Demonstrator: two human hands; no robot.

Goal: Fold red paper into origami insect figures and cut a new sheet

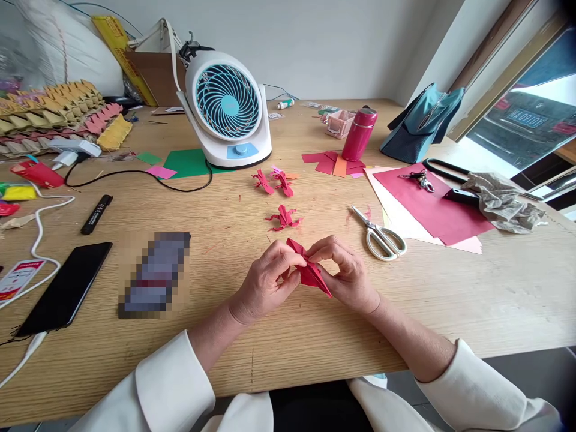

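A folded piece of red paper (315, 279), long and pointed at its lower end, is held between both hands above the wooden table. My left hand (270, 279) pinches it from the left with thumb and index finger. From the right, my right hand (348, 277) grips its upper edge between thumb and fingertips. Just beyond the hands lies a red folded paper figure (284, 217) with thin legs. Two more red figures (263, 181) (283, 182) lie farther back, near the fan. White-handled scissors (382, 237) rest to the right of my right hand.
A white fan (230, 114) stands at the back, left of a pink bottle (360, 133). Red sheets (427, 201), keys (420, 179) and a blue bag (418, 129) are on the right. Left lie a black phone (67, 288), a marker (96, 214), cables and a blurred-out object (155, 276).
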